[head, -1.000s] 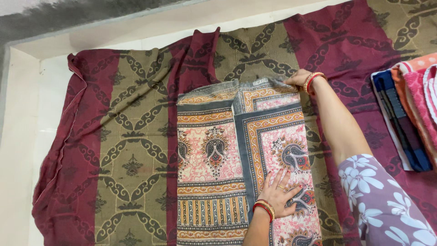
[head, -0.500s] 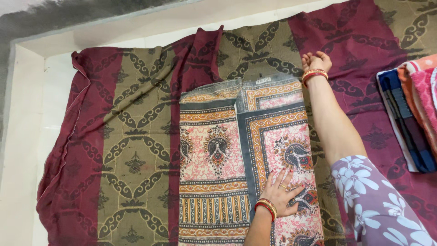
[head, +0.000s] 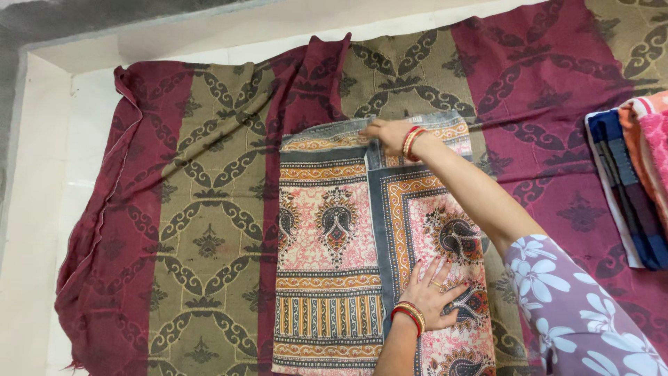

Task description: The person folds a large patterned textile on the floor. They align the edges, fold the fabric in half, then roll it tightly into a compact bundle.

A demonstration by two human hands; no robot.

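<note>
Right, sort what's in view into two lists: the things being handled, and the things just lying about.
Being handled:
- printed paisley cloth, partly folded
- left hand, flat on the cloth's near part
- right hand, at the cloth's far edge

Lying about:
- maroon and olive patterned bedsheet, spread underneath
- stack of folded towels, at the right
- white ledge, at the left

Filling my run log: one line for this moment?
left hand flat on printed cloth | right hand at its top edge | bedspread beneath

Two hands [head: 410,209], one printed cloth [head: 327,244]
</note>
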